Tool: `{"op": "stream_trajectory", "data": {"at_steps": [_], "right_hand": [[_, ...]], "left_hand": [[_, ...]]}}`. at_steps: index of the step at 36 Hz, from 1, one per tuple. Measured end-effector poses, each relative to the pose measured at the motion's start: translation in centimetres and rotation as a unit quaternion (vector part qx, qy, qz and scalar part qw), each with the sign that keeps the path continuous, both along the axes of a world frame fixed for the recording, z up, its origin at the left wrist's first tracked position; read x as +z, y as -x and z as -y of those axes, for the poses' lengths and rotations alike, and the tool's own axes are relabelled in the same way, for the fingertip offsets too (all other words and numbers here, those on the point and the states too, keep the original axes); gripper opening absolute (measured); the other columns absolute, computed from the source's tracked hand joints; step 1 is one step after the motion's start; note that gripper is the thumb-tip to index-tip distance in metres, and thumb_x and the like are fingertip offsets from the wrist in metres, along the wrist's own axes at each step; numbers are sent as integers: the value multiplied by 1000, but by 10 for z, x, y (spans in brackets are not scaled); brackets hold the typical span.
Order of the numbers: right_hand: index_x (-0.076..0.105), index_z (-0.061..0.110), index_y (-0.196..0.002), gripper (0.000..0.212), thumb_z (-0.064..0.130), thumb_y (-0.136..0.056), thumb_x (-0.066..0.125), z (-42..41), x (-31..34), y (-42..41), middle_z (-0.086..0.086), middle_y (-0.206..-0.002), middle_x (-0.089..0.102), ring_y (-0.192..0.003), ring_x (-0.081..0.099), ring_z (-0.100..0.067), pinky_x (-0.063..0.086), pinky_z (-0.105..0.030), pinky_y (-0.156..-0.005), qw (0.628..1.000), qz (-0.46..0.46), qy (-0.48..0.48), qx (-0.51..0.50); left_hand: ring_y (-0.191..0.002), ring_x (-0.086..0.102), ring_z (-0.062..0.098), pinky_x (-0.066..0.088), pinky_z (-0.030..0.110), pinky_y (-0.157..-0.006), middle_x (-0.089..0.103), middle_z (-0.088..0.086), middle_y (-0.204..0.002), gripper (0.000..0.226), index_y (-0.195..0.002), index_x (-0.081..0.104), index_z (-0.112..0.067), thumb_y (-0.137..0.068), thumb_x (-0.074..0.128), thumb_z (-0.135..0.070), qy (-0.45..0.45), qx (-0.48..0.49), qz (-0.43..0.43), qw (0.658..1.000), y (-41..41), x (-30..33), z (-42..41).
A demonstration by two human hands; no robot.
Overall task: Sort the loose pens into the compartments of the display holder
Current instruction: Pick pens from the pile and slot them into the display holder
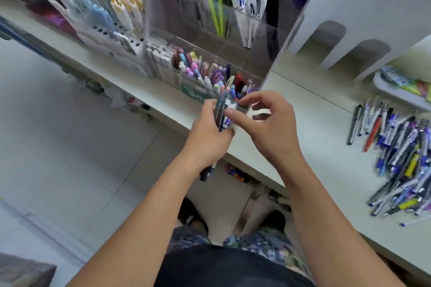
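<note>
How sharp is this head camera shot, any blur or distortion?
Head view: motion blur smears the display holder and upper shelves; the left hand and its bunch of pens are soft; the loose pen pile is clearer; wide-angle bending curves the counter edge.

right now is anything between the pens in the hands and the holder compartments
Nothing visible stands between. The left hand grips a bundle of pens, with the right hand pinching its top, right at the front of the display holder. The nearest front compartments are already crowded with pens; empty ones sit behind them.
</note>
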State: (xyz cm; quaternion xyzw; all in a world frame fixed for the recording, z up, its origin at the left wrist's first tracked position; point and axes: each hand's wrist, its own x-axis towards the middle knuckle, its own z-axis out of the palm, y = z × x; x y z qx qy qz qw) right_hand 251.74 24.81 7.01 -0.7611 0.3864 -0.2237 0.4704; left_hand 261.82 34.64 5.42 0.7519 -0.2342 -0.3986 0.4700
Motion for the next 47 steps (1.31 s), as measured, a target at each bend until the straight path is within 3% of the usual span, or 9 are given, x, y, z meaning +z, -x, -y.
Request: {"op": "stream_trajectory", "data": {"at_steps": [3,7,13,26,31,34,39,43,47], "right_hand": [[72,17,-69,29,40,-74,89,-4,16,-20,2,-67,68,-57,53,-5,43,-25,-58,998,-29,-47,-10],[72,10,-62,33,34,-80,85,3,31,-33,-9,-59,63,-54,50,-11,46,-37,-57,994,-55,-90,-33],[70,5,-61,20,20,-74,67,27,35,-44,-16,-59,62,-55,51,-16,47,-38,-54,992,-71,-55,-84],[65,12,-83,18,-2,-94,57,73,39,-80,0,-65,66,-56,60,-16,45,-21,-49,954,166,-196,-156],[62,12,-87,8,6,-89,58,75,45,-77,-9,-73,67,-59,59,-18,47,-22,-52,917,272,-194,-217],[57,13,-93,10,4,-90,54,74,48,-65,-1,-71,65,-60,60,-19,51,-25,-58,886,330,-131,-297],[51,26,-120,39,-5,-95,54,66,39,-64,3,-75,65,-63,66,-24,59,-38,-68,908,210,79,-353],[51,17,-124,35,-4,-96,56,61,24,-82,1,-87,66,-72,68,-28,61,-48,-73,885,170,173,-396],[57,12,-126,34,3,-94,64,61,4,-93,-4,-87,67,-72,64,-13,54,-22,-72,899,47,226,-373]], "left_hand": [[-79,63,4,49,22,-59,65,-11,-98,50,-134,38,-35,-95,63,-17,24,-27,48,998,-18,8,6],[-91,64,5,55,29,-74,65,-13,-100,57,-138,34,-31,-94,63,-9,65,-68,71,993,-31,9,21],[-61,56,4,44,23,-55,61,-13,-82,48,-123,44,-30,-91,60,2,102,-115,-31,988,-45,8,44],[-56,45,21,39,33,-50,56,14,-86,41,-121,49,-32,-96,60,-2,74,-185,-74,977,-107,18,72],[-57,41,20,36,29,-48,53,3,-81,40,-121,49,-34,-99,57,-2,68,-223,-121,965,-114,18,80],[-55,39,15,35,27,-48,53,9,-91,34,-115,52,-27,-98,56,1,59,-221,-194,954,-129,17,80],[-55,37,13,33,23,-46,54,6,-94,28,-110,50,-9,-85,53,3,74,-185,-386,901,-157,18,80],[-56,43,14,39,24,-48,59,11,-101,35,-115,51,-6,-81,51,2,71,-160,-459,871,-176,14,82],[-59,49,15,43,24,-50,67,11,-103,41,-129,53,-6,-92,49,11,64,-154,-491,855,-190,14,86]]}}
